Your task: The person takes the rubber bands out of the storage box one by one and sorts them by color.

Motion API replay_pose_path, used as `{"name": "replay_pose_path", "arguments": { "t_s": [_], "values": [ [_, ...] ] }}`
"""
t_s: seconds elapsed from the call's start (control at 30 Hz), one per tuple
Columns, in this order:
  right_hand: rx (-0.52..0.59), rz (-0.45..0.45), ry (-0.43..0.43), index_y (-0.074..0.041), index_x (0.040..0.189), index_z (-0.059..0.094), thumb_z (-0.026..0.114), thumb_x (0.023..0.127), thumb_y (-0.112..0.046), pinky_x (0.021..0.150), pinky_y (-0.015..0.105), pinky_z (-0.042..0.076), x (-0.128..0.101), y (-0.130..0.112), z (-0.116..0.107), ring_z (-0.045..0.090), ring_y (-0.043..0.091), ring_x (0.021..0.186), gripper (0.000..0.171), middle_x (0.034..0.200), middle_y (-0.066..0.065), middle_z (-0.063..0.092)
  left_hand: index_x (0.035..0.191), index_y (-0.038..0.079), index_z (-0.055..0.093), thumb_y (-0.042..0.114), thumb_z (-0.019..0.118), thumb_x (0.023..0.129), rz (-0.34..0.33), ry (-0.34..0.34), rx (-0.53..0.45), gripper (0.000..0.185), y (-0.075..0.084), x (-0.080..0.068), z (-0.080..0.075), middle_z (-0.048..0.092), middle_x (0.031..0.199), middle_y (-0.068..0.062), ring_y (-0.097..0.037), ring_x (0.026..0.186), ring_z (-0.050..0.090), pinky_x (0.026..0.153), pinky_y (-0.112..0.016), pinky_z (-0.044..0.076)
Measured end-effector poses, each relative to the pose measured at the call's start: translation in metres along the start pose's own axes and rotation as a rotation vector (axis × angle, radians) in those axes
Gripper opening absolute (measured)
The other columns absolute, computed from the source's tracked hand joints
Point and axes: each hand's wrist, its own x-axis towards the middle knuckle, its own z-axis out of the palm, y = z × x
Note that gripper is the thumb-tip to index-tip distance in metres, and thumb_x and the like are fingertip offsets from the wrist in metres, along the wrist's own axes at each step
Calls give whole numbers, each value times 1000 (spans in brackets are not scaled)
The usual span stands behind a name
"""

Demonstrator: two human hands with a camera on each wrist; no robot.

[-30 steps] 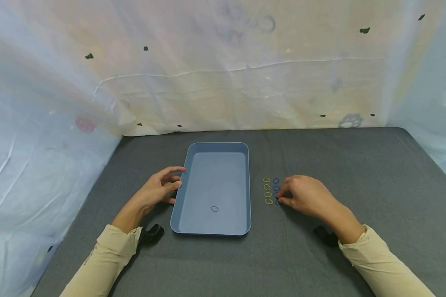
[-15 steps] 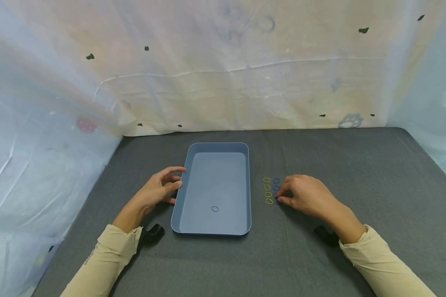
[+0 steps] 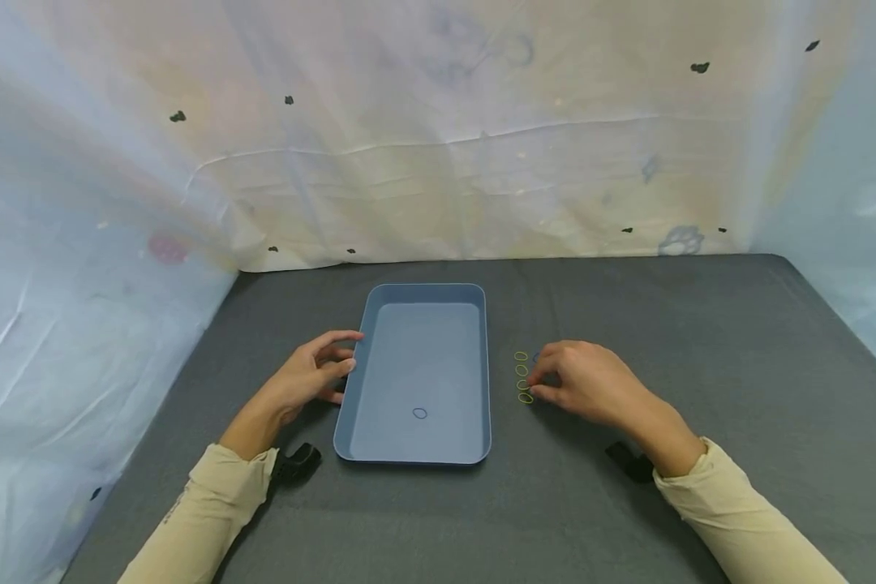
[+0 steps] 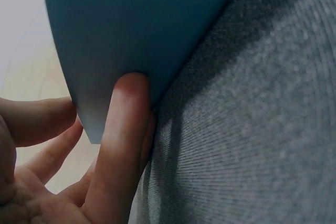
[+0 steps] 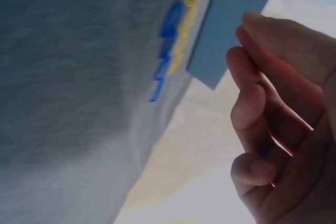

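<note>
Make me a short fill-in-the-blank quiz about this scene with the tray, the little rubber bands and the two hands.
1. The one band lying inside the blue tray is ____ in colour.
2. The left hand touches the tray's ____ side.
3. The column of bands nearest the tray is ____.
4. The right hand is above the ____ cloth.

Missing words: blue; left; yellow; grey

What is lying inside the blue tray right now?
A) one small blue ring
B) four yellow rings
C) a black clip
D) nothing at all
A: the head view shows a single small blue ring on the floor of the blue tray; the yellow rings lie outside it on the grey cloth.
</note>
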Motion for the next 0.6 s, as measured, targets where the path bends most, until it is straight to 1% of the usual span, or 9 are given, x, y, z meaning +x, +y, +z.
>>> {"name": "replay_pose_path", "arguments": {
  "t_s": [0.13,0.33,0.43,0.6],
  "values": [
    [2,-10,5,-24,88,80,81,83,-23,73,37,57,4,-5,-3,69,16,88,4,95,-9,71,152,12,38,20,57,103,-1,-6,3,53,-1,3,3,41,147,-27,-48,133,44,78,-43,61],
    [22,-34,33,-23,88,80,80,84,-24,71,33,54,13,-16,-7,67,16,86,4,96,-8,71,151,15,39,19,57,103,-29,7,-11,52,-1,8,3,43,144,-25,-45,132,45,78,-43,61],
    [37,-71,57,-22,89,80,81,84,-25,71,31,54,20,-26,-7,67,15,86,5,96,-8,71,151,16,40,19,56,103,-36,16,-22,51,0,9,1,45,143,-25,-44,131,46,78,-44,61],
    [91,-130,81,-24,90,79,80,85,-25,70,26,52,32,-43,-2,64,11,86,5,96,-10,70,151,14,40,21,58,102,-16,19,-15,52,-2,7,-1,45,141,-26,-43,129,46,77,-44,61]
  ]
}}
